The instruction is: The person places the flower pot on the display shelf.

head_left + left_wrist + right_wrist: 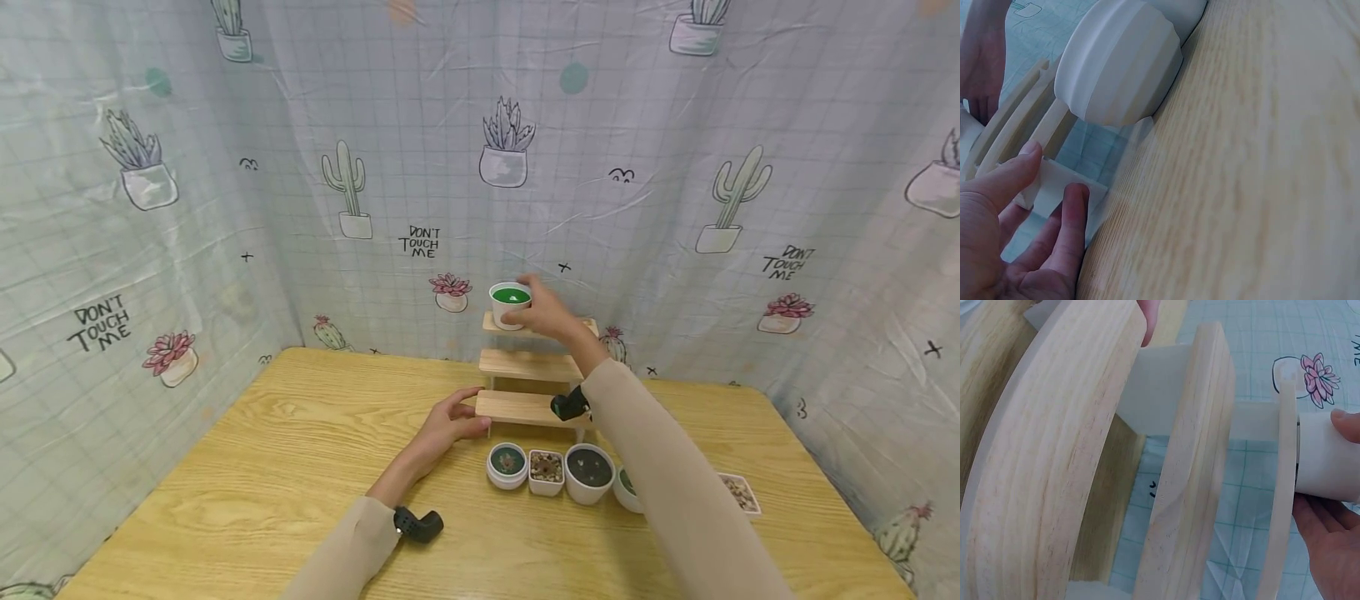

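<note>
A small white flowerpot (503,313) with a green top surface stands at the left end of the top shelf of a three-tier wooden plant stand (525,406). My right hand (553,313) grips this pot from its right side, and its white wall (1325,459) meets the top shelf board in the right wrist view. Lower down, my left hand (441,427) holds the left end of the bottom tier. In the left wrist view, its thumb lies on the end of the wooden board and its fingers (1072,219) rest against the white side support.
In front of the stand is a row of white pots: a round one (507,482), a square one with pebbles (546,489), a larger dark-filled one (588,493) and a green-topped one (628,500). My right sleeve partly covers a pebble-filled dish (752,507). A printed curtain (420,183) hangs behind.
</note>
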Action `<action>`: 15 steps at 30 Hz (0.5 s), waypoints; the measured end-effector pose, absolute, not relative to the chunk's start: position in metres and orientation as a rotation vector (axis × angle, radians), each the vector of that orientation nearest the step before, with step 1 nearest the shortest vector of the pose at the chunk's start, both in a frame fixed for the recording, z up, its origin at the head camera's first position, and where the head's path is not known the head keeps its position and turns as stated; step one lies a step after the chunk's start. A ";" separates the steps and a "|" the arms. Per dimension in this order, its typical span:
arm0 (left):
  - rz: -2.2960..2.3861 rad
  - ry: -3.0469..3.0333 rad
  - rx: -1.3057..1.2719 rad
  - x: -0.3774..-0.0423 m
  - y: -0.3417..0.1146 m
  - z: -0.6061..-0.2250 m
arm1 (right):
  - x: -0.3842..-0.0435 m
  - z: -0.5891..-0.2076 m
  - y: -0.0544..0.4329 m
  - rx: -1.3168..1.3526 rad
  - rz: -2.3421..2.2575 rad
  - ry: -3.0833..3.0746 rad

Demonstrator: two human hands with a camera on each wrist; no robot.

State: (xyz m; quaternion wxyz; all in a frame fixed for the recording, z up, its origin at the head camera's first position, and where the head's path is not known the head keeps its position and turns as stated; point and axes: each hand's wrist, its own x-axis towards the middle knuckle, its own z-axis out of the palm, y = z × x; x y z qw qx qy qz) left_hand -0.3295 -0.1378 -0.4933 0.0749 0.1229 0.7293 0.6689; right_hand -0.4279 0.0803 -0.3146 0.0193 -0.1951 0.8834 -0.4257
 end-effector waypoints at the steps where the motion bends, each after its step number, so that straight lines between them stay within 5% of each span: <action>1: 2.009 2.184 0.371 -0.330 -0.138 -0.493 | -0.429 -0.315 0.081 -0.609 -1.325 2.744; 15: 2.020 2.178 0.367 -0.330 -0.137 -0.493 | -0.425 -0.316 0.086 -0.617 -1.355 2.700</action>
